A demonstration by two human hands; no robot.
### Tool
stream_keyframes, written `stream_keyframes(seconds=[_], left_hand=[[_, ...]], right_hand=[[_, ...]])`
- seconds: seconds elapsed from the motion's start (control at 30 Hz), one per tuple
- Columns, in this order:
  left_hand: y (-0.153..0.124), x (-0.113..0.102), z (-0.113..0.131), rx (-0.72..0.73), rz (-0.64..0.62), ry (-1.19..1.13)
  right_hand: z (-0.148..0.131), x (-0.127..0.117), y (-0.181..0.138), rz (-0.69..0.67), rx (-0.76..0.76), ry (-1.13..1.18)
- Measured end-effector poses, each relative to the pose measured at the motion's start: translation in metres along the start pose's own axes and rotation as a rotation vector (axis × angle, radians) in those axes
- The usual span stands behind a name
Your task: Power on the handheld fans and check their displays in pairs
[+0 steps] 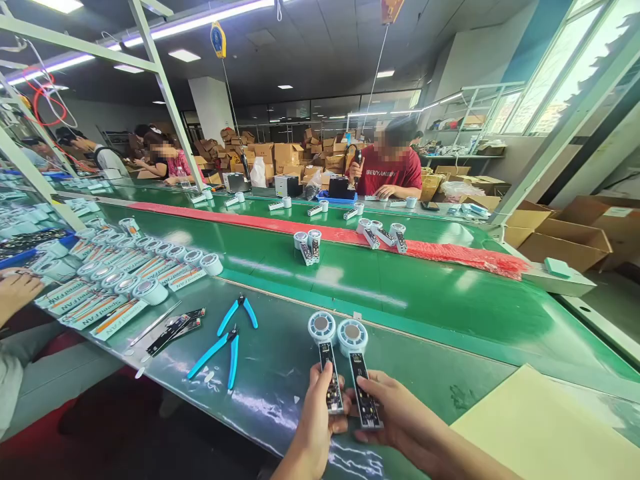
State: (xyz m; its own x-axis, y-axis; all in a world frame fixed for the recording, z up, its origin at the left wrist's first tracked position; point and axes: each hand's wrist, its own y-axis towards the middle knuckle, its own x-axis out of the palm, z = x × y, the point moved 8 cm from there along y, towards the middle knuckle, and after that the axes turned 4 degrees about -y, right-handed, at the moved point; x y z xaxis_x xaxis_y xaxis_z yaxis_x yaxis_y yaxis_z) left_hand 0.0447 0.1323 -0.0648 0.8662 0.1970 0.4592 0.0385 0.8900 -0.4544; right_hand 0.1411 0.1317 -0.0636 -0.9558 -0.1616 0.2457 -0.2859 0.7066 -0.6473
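Gripping 2 pale blue fan units, 1 to each side: clasping the left fan unit (327,355) in the left hand (311,408) with the thumb across its dark face, and pinching the right fan unit (357,369) the same way in the right hand (393,403). Holding the round heads side by side over the near tabletop (280,340); cannot tell whether touching it.

Over to the containers now! Spotting a blue tray (69,238) at the left edge, heaped with small dark parts too blurred to name. Across the green belt (390,307), finding a blue bin (330,198) just beside a black box (339,185); cannot tell whether carrying it inside. Swinging right to an open cardboard carton (560,252) with flaps spread and contents hidden. Backing all that, piled cartons (287,157).

Back on the near side, passing 2 blue-handled cutters (233,335) and some loose black strips (175,331), then rows of fan units (150,291) with orange wires. Riding the belt: 2 more units (307,248), and farther off, 3 others (384,237) by the red sheeting (250,220).
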Motion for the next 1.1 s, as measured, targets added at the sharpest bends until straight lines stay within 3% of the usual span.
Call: stream_keyframes(seconds=[0.1,0.27,0.4,0.57,0.7,1.1], left_hand=[[-0.006,-0.007,-0.004,-0.002,-0.023,0.009],[-0.010,-0.005,-0.007,0.014,-0.085,0.053],[0.001,0.010,0.008,0.058,-0.132,0.116],[0.027,0.034,0.037,0.127,-0.192,0.200],[0.039,0.041,0.043,0.183,-0.213,0.255],[0.039,0.027,0.030,0.153,-0.160,0.286]], right_hand=[[0.019,-0.007,-0.015,0.086,-0.021,0.178],[0.026,-0.015,-0.021,0.226,-0.262,0.271],[-0.002,-0.016,-0.013,0.281,-0.434,0.193],[-0.042,-0.025,-0.001,0.336,-0.544,0.151],[-0.049,-0.030,0.005,0.338,-0.579,0.176],[-0.041,-0.024,-0.002,0.281,-0.530,0.151]])
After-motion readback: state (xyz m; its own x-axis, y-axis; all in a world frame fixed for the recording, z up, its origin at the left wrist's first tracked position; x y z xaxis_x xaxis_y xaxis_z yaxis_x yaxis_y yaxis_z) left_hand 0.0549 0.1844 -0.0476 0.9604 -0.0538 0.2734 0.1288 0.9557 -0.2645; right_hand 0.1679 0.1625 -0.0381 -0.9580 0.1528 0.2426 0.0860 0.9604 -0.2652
